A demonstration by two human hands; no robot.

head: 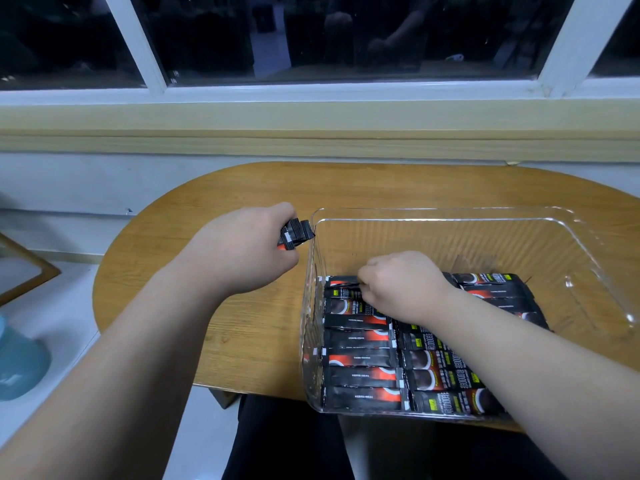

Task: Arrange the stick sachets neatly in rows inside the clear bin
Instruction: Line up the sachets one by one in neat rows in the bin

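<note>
A clear plastic bin (450,216) stands on the right part of a wooden table. Black and red stick sachets (363,375) lie flat in rows on its near floor. My left hand (249,247) hovers just outside the bin's left wall and grips a small bunch of sachets (297,233), whose ends stick out toward the rim. My right hand (401,282) reaches down inside the bin; its curled fingers pinch a sachet (343,281) at the far end of the left row. My right forearm hides part of the right row.
The oval table (207,216) ends at a pale wall under a dark window. The far half of the bin floor is bare. A teal object (20,362) and a wooden frame (27,271) sit off the table at left. My dark-clothed legs lie below the table's near edge.
</note>
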